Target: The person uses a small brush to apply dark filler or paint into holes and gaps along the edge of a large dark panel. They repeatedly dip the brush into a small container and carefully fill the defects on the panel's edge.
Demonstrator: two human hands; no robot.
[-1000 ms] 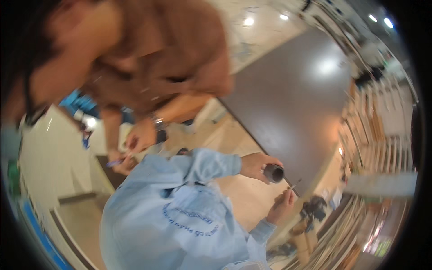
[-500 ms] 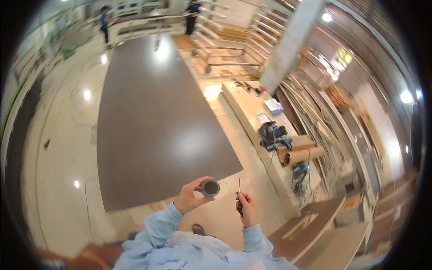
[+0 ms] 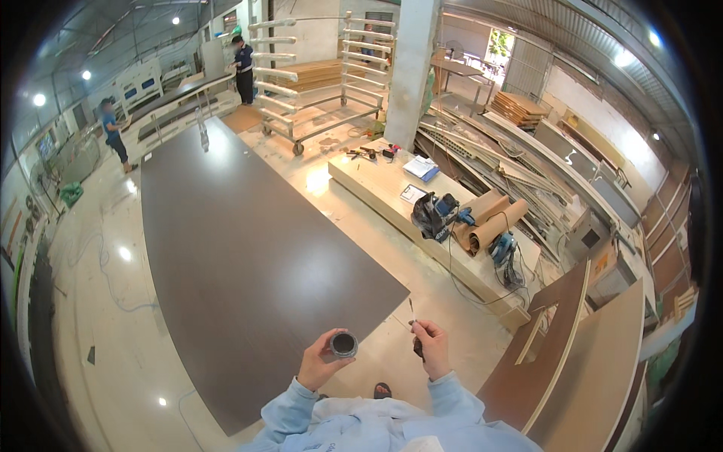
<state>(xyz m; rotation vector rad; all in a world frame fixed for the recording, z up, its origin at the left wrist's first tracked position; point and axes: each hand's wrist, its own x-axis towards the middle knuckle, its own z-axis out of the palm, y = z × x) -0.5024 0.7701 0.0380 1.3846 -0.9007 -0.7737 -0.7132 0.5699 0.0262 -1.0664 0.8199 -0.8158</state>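
1. Two bare hands are occupied: the left hand [image 3: 318,363] curls around the side of a small dark jar [image 3: 344,344], its mouth facing up, seen against the near edge of the dark panel [image 3: 248,248].
2. The right hand [image 3: 431,350] pinches a thin tool [image 3: 412,307], tip pointing away, near the panel's corner.
3. Jar: probably light and stiff — perhaps slippery if smooth; best held around its wall, below the rim, and kept level, since its contents are unclear.
4. Tool: likely very light, its slim tip the fragile part — grip the handle.
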